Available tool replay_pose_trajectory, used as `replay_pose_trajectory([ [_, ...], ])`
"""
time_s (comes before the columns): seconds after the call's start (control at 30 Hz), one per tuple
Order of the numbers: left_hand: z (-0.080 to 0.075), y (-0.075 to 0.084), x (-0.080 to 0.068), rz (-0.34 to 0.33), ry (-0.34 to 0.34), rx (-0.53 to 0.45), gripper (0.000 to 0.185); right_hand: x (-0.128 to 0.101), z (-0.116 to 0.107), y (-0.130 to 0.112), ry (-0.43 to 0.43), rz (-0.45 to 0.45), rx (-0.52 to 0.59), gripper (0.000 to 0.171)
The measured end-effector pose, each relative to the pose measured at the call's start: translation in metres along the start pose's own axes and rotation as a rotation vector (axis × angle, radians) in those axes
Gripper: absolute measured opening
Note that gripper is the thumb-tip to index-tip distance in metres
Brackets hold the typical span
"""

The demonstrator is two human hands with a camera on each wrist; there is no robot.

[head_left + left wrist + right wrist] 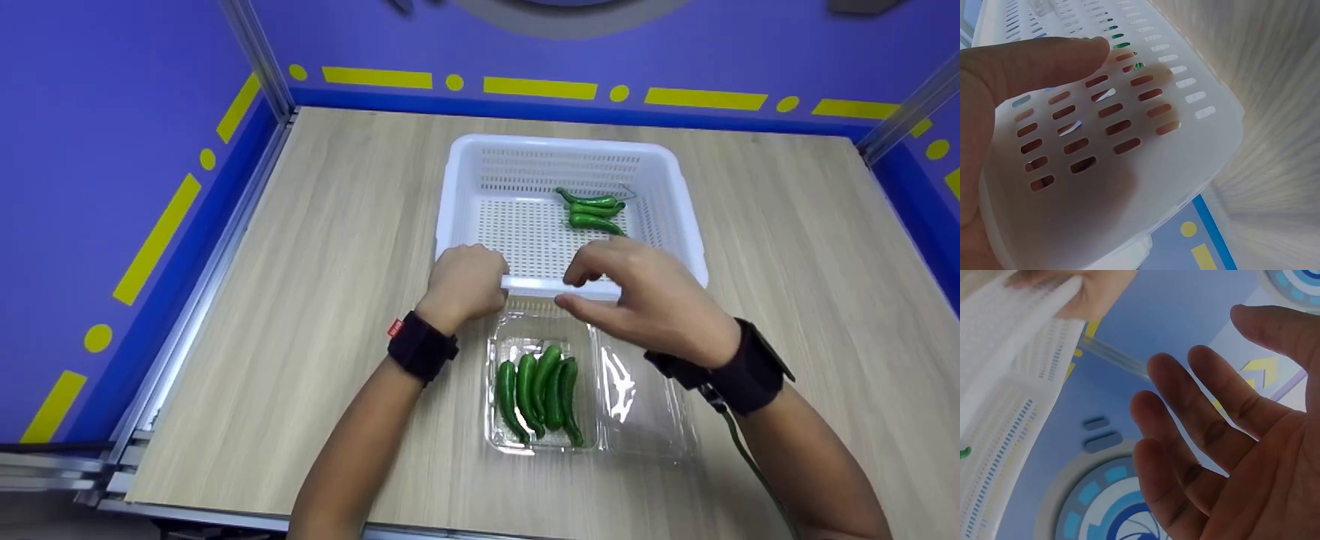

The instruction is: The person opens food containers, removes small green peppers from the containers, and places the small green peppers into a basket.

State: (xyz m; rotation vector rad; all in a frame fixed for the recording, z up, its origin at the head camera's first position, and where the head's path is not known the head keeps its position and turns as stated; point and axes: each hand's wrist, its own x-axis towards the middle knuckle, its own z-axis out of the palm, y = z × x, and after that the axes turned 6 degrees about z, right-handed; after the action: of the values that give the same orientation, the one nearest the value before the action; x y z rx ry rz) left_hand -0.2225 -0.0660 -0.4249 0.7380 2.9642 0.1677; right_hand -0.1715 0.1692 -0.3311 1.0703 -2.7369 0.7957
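My left grip (466, 281) is closed over the near rim of the white plastic basket (517, 232), by its left corner, thumb outside the slotted wall. My right grip (649, 300) is empty, thumb and fingers parted above that rim.

Five green chili peppers (540, 384) lie side by side in the clear plastic box (589, 409), towards the worktop's (337, 225) near edge, their long axes running far to near; the leftmost tapers nearward. Three more chilies (596, 210) lie crosswise by the basket's right wall, the farthest narrowing leftward, the nearest rightward.

My right grip hides part of the near rim. The transparent lid (645, 435) is faint, and only a green sliver shows in the right wrist view.
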Motion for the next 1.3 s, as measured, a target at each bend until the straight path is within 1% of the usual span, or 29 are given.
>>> replay_pose_trajectory([
  [0.2, -0.001, 0.000, 0.000, -0.001, 0.007, -0.010, 0.029, -0.010, 0.011, -0.013, -0.053, -0.027, -0.053, 0.023],
  [0.3, -0.001, 0.000, 0.000, 0.001, 0.011, -0.011, 0.029, -0.015, 0.017, -0.018, -0.080, -0.035, -0.086, 0.023],
  [0.43, -0.001, 0.000, 0.000, -0.001, 0.016, -0.005, 0.029, -0.021, 0.028, -0.023, -0.113, -0.075, -0.112, 0.022],
  [0.53, -0.001, 0.000, 0.000, 0.000, 0.010, -0.002, 0.030, -0.026, 0.038, -0.027, -0.152, -0.097, -0.125, 0.025],
  [0.63, -0.001, 0.000, 0.000, 0.002, 0.003, -0.004, 0.031, -0.032, 0.048, -0.029, -0.204, -0.097, -0.154, 0.026],
  [0.8, -0.001, 0.000, 0.000, -0.005, -0.007, -0.002, 0.032, -0.037, 0.065, -0.028, -0.288, -0.115, -0.191, 0.022],
  [0.93, -0.001, 0.000, 0.000, -0.007, -0.009, -0.003, 0.032, -0.038, 0.078, -0.026, -0.319, -0.147, -0.195, 0.021],
  [1.07, -0.001, 0.000, 0.000, -0.005, -0.012, -0.003, 0.032, -0.040, 0.089, -0.024, -0.336, -0.161, -0.200, 0.023],
  [1.2, -0.001, 0.000, 0.000, -0.005, -0.008, -0.003, 0.031, -0.041, 0.097, -0.021, -0.350, -0.174, -0.221, 0.029],
  [1.3, -0.001, 0.000, 0.000, -0.006, -0.002, -0.001, 0.028, -0.042, 0.102, -0.019, -0.365, -0.170, -0.229, 0.039],
])
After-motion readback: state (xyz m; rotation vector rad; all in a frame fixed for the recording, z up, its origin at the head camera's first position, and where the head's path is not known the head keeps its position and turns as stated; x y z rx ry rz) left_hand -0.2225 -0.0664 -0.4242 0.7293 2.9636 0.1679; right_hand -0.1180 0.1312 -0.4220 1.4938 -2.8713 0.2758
